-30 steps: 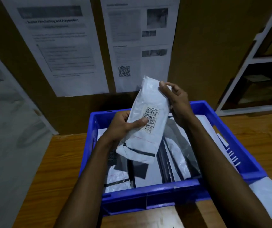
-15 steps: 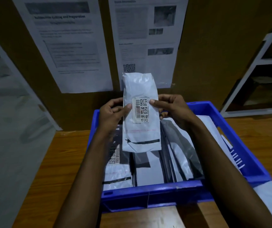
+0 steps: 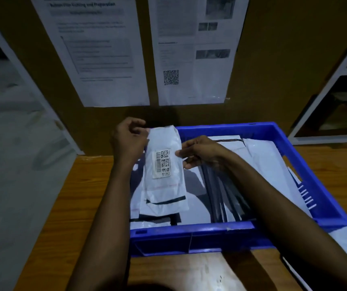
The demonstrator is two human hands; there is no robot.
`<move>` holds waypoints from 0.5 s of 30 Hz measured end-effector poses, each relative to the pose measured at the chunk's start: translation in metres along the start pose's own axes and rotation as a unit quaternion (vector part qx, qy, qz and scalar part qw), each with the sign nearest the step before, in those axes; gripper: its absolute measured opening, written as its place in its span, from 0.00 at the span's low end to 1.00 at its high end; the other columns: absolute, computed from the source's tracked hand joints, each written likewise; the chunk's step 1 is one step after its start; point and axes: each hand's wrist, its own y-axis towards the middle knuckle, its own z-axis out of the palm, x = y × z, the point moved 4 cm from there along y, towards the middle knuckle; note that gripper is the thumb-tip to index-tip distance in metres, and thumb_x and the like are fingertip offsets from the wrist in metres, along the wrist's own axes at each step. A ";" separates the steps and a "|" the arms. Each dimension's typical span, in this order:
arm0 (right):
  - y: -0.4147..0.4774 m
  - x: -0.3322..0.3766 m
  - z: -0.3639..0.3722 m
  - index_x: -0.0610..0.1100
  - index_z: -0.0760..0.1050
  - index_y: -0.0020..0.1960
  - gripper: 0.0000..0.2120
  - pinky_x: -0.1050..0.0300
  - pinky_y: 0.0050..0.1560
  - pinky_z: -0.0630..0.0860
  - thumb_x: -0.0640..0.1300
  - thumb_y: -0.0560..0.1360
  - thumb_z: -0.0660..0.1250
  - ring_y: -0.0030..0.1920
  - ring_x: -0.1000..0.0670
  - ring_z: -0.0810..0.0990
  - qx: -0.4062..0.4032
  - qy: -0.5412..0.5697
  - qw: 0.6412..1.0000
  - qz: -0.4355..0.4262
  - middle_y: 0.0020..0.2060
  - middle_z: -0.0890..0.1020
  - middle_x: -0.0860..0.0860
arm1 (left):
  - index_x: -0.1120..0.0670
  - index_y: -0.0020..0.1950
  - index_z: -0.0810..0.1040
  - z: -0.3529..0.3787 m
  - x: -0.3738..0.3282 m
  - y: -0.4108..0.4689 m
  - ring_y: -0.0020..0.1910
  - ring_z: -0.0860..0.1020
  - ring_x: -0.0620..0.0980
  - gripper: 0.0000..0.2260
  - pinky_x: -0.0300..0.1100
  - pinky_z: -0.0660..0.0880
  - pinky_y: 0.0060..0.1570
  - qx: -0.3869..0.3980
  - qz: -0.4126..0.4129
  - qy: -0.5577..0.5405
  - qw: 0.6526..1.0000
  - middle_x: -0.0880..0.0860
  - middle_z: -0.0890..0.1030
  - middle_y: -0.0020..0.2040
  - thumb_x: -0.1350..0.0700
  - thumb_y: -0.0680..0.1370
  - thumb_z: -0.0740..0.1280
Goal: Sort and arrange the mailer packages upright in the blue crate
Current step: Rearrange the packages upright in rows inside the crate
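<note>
Lowered leftward since earlier: we are holding white mailer over blue crate. Our left hand and right hand are pinching its edges.

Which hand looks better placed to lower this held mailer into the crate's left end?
Probably left: the left hand grips the mailer by its top corner, near the left end of the blue crate; the right hand only pinches its side edge.

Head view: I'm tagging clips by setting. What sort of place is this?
Probably a packing or dispatch workstation: printed white instruction sheets on the brown wall, a blue plastic crate of white plastic mailer packages, a barcode label on the held mailer.
</note>
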 end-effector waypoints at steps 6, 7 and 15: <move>0.011 -0.025 0.030 0.31 0.80 0.48 0.09 0.49 0.47 0.86 0.38 0.77 0.75 0.34 0.45 0.85 -0.021 -0.057 0.998 -0.016 0.38 0.83 0.39 | 0.46 0.49 0.82 0.019 0.008 -0.010 0.38 0.83 0.42 0.12 0.40 0.78 0.42 0.194 0.035 0.124 0.973 0.47 0.85 0.38 0.62 0.71 0.75; 0.013 -0.029 0.032 0.31 0.80 0.47 0.12 0.48 0.47 0.86 0.40 0.76 0.76 0.34 0.45 0.86 -0.039 -0.102 0.994 -0.029 0.37 0.85 0.39 | 0.47 0.50 0.82 0.021 0.010 -0.013 0.38 0.82 0.40 0.15 0.40 0.79 0.42 0.231 0.027 0.141 0.962 0.47 0.85 0.39 0.62 0.69 0.78; 0.016 -0.022 0.017 0.40 0.84 0.42 0.18 0.59 0.32 0.82 0.56 0.73 0.77 0.30 0.51 0.86 -0.070 -0.341 0.937 -0.031 0.33 0.87 0.48 | 0.51 0.57 0.82 0.020 0.016 -0.018 0.41 0.79 0.37 0.29 0.29 0.71 0.30 0.297 -0.011 0.202 0.933 0.46 0.80 0.41 0.67 0.60 0.83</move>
